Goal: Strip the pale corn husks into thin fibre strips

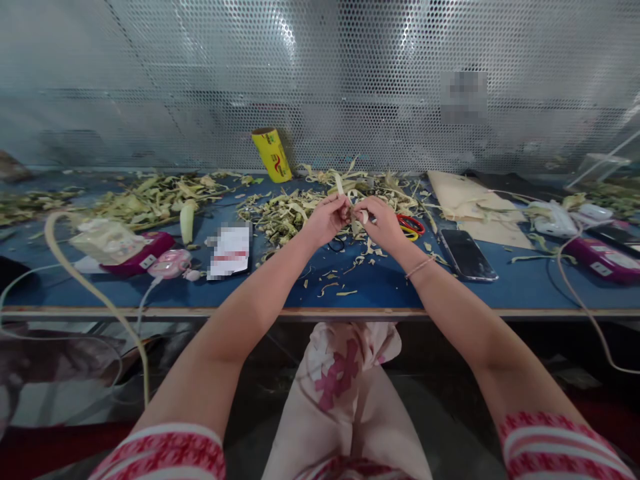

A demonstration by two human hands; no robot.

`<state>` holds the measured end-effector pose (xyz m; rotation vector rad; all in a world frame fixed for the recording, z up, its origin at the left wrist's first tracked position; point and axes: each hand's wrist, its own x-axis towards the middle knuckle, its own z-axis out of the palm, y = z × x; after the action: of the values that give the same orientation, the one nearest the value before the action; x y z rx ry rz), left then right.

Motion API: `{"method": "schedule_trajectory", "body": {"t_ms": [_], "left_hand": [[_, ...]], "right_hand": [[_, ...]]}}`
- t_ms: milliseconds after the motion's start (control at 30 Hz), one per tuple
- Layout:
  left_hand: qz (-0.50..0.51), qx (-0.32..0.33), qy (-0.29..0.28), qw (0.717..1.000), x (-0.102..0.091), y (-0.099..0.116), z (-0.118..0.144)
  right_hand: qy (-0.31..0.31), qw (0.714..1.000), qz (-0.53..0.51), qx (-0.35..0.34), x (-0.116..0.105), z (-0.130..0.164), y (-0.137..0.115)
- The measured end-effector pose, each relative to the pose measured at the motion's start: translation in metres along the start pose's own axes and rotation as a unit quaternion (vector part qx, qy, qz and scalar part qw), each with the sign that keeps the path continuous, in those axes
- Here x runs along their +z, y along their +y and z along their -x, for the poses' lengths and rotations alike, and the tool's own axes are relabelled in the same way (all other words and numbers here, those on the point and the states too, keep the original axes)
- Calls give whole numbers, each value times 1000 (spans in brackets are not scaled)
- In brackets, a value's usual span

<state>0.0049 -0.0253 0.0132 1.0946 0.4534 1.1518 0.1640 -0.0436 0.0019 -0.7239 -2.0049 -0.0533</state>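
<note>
Above a pile of dried, pale green plant scraps (285, 217), both hands are close together, fingers closed. My left hand (327, 219) pinches a pale, ribbon-like plant strip (340, 183) that sticks up past the fingertips. The fingers of my right hand (377, 220) are closed on the strip's curled part, just right of the left fingertips. Where the strip passes between the fingers is partly hidden. Beside the right wrist lie red and yellow loops (416, 225) that look like tool handles. Small pale shreds (345, 293) are scattered on the blue tabletop (310, 287) below the hands.
A yellow cardboard tube (273, 157) stands tilted near the perforated metal wall (320, 80). Left are a printed white card (230, 252), a purple device (145, 257) and another scrap heap (160, 193). Right are a dark phone (467, 255), brown paper (465, 197) and a second purple device (603, 260).
</note>
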Motion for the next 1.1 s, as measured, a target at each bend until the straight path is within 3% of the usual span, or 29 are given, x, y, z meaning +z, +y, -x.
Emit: {"method": "schedule_trajectory", "body": {"t_ms": [267,567,733,933,1100], "left_hand": [[-22,15,40,999,-2,-2,-3],[-53,44,-10,998,-10,-3,-7],[-46,29,-10,998,-10,-2,-7],[-32,9,8,999,-5,2,-4],[-22,-9,52,998,-3,-2,-7]], "right_hand": [[12,999,-29,35,2,1,3],[60,980,-108,156,3,-1,6],[60,964,-164,200,0,-3,3],[44,963,-161,211,1,-2,6],[34,983,-102,147,4,0,13]]}}
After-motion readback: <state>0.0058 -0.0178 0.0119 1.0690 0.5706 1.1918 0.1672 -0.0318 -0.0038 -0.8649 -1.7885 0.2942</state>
